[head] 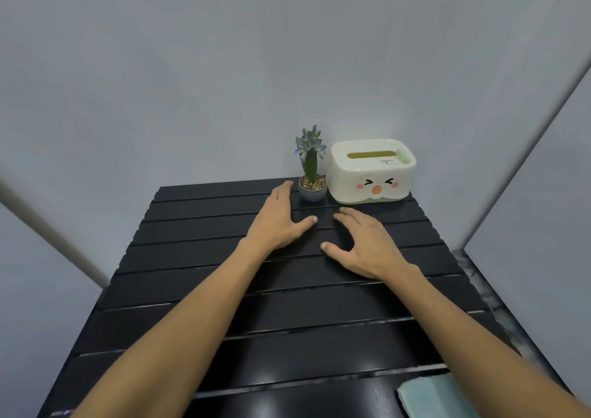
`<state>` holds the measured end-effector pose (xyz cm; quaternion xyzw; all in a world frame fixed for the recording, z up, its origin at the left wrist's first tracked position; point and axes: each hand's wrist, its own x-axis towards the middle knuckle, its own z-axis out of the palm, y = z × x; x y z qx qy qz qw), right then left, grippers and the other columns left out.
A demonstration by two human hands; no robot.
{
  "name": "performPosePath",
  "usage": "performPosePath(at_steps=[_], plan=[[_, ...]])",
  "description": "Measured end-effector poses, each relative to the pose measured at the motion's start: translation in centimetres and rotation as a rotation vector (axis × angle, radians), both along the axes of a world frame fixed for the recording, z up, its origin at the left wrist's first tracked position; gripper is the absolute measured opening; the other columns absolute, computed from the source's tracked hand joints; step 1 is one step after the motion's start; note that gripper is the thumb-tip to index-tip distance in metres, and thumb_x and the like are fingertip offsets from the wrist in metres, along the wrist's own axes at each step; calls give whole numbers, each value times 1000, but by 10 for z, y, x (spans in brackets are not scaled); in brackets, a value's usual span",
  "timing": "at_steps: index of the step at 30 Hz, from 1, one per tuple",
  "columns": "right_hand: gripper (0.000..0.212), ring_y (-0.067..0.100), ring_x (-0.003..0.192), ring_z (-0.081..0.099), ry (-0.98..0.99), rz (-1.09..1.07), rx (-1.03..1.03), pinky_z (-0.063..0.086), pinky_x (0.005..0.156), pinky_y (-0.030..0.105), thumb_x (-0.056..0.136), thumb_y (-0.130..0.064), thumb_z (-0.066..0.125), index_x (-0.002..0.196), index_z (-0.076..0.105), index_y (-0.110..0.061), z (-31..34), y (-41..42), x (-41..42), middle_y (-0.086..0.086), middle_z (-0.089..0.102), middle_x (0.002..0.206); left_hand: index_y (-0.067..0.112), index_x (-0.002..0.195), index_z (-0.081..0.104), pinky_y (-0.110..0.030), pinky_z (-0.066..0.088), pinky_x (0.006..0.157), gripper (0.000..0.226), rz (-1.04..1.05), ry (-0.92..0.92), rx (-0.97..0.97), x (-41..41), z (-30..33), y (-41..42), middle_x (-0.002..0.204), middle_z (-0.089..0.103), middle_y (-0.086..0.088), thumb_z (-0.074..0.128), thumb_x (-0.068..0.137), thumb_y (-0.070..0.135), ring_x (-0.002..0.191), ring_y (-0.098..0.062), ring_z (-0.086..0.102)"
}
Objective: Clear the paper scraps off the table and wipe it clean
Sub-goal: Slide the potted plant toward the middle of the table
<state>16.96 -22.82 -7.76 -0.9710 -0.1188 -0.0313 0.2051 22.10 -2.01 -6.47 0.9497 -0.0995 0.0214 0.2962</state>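
The black slatted table [198,251] stretches away from me toward a grey wall. My left hand [278,222] rests palm down on its far half, fingers together and thumb spread, its fingertips close to the small plant pot. My right hand [364,241] lies flat just to the right, fingers apart, holding nothing. A folded light blue cloth [428,395] lies at the near right corner, partly hidden by my right forearm. No paper scraps show on the slats.
A small potted plant [311,174] with bluish flowers stands at the far edge. Beside it on the right sits a cream tissue box [372,174] with a cartoon face. Grey walls close in on the left, back and right.
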Motion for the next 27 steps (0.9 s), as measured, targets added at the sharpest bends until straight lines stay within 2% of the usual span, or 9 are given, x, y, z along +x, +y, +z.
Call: performPosePath(at_steps=[4,12,16,19,22,27], plan=[[78,17,148,26,-38,9,-26,17,123,37,87,-67,54,150,43,-23,-5,0,2,-3,33,161,14,151,28,-40,40,112,103,28,12,-91,23,-3,-9,152,42,-5,77,73,58,137,-21,43],[85,16,148,28,-58,21,-48,20,122,39,80,-75,39,149,46,-26,-5,-1,0,-4,35,160,17,136,50,-38,48,102,71,44,-54,-218,35,-3,-28,130,64,0,77,78,48,119,-19,59],[86,16,147,30,-57,16,-47,21,122,38,78,-77,39,147,48,-26,-5,-1,1,-4,38,158,16,135,52,-20,42,90,67,69,-29,-271,29,0,-24,127,64,0,80,79,41,111,-9,58],[89,16,145,33,-42,13,-45,23,121,38,75,-79,38,145,50,-26,-4,-1,2,-4,41,157,18,138,51,-20,43,93,71,79,-21,-279,10,2,-13,129,63,2,80,78,42,115,-12,58],[85,17,145,33,-22,5,-47,23,121,37,78,-76,45,146,49,-25,-2,1,0,-3,41,157,20,138,50,-22,44,97,71,101,-22,-288,-20,3,3,129,63,5,80,78,42,114,-8,56],[92,18,147,31,-1,22,-70,22,122,41,74,-79,32,147,48,-25,3,7,-14,-2,40,158,22,138,50,-8,35,87,68,159,-21,-282,-75,7,35,118,58,15,79,80,40,105,1,50]])
